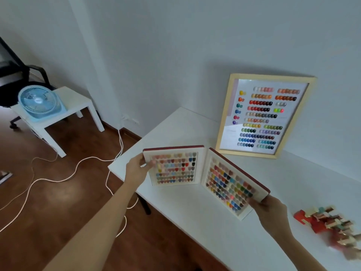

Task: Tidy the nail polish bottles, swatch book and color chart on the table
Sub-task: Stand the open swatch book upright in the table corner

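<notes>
Seen from the head camera, a person stands at the corner of a white desk [195, 222] set against a pale wall. Both bare forearms reach forward, holding a swatch book [203, 178] open and raised above the desk surface. Its covers are dark red, and its two white inner pages carry rows of small coloured nail tips.

At the book's left edge, the left hand [136, 169] grips the left page, thumb on the front face and fingers curled behind. At the lower right corner, the right hand [271, 208] grips the right page the same way, with its fingers hidden behind the cover. The two pages are angled towards each other, like a half-open book facing the viewer.

Behind the book, a color chart [263, 116] in a light wooden frame stands on the desk and leans against the wall. It shows many rows of coloured dots.

Near the right edge of the desk, well apart from the book, lies a blurred heap of nail polish bottles [332, 225] with red and gold parts; their number cannot be told.

To the left, on the wooden floor, a small white side table [68, 114] holds a pale blue fan [39, 102]. White cables [78, 165] trail across the floor, and part of a black chair [11, 75] shows behind.
</notes>
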